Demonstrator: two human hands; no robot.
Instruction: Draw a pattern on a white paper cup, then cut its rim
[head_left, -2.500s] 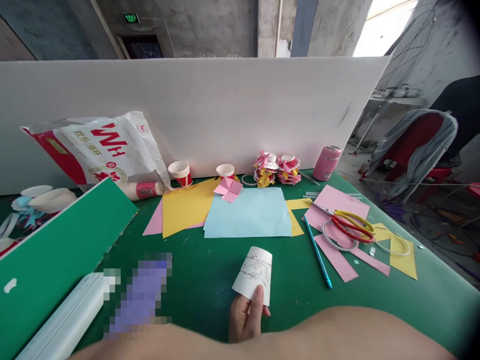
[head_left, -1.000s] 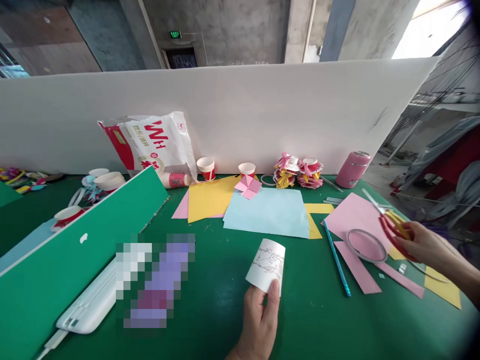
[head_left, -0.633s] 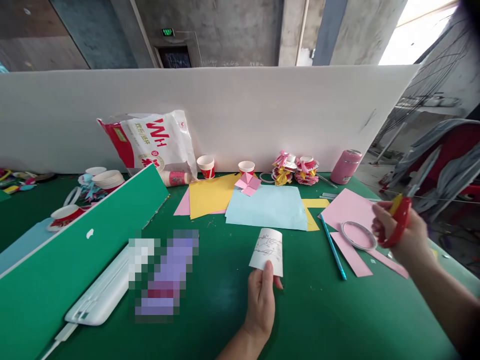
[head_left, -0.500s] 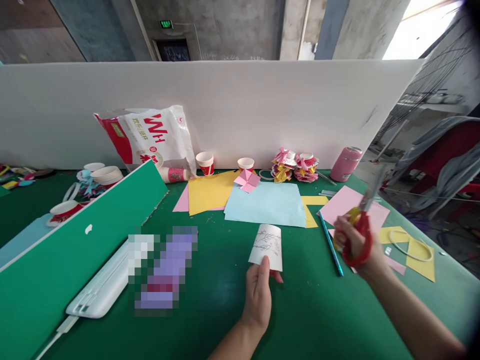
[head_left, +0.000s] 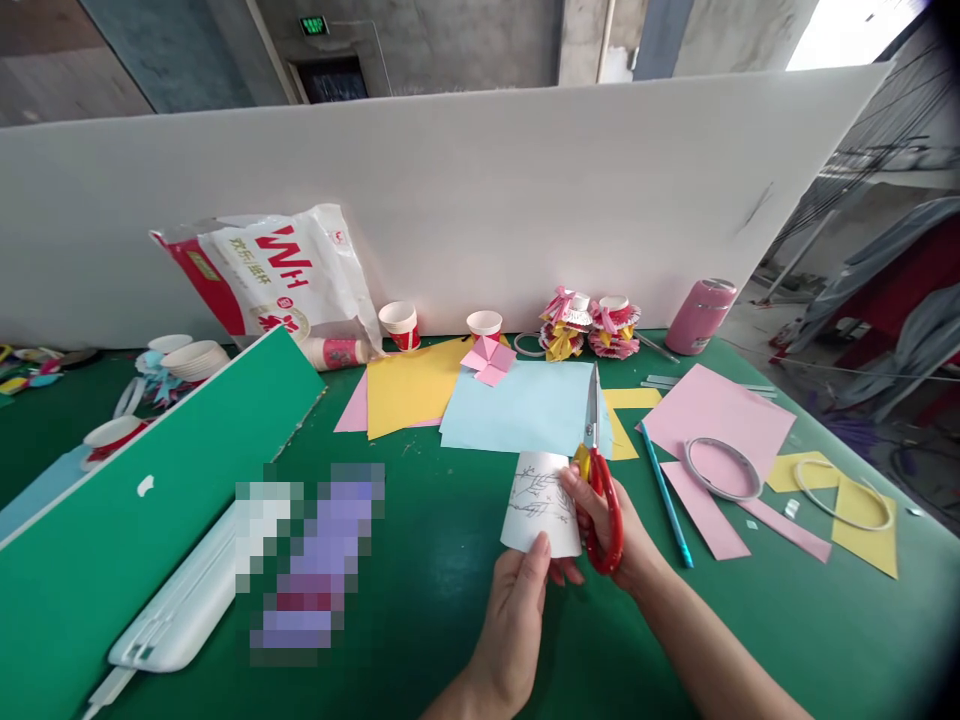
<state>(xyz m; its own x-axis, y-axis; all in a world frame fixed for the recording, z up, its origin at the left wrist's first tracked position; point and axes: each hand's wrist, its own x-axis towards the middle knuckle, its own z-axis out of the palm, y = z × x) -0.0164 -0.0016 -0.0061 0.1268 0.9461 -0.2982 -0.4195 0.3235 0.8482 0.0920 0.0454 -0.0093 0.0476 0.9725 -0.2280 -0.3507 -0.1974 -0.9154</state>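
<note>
In my left hand [head_left: 517,605] is a white curved piece of paper [head_left: 536,505] with thin black line drawings. The thumb presses its lower edge, with fingertips showing behind. My right hand [head_left: 611,520] is closed around red-and-yellow-handled scissors [head_left: 604,500], whose blades point up and away and look closed. The right thumb or fingertip touches the paper's right edge. Beyond the paper lies a light blue sheet [head_left: 517,405], with a folded pink paper piece [head_left: 489,360] on its far edge.
To the right lie a blue pencil [head_left: 666,495], a pink sheet [head_left: 724,415], a tape ring [head_left: 722,468] and yellow strips. A slanted green board [head_left: 172,510] and white power bank [head_left: 187,600] stand left. Paper cups [head_left: 400,325], decorated cups [head_left: 566,325] and a pink bottle [head_left: 701,318] line the back.
My right hand has brought the scissors in from the right, over to the paper, and now touches its edge. My left hand keeps its hold. The view has shifted slightly.
</note>
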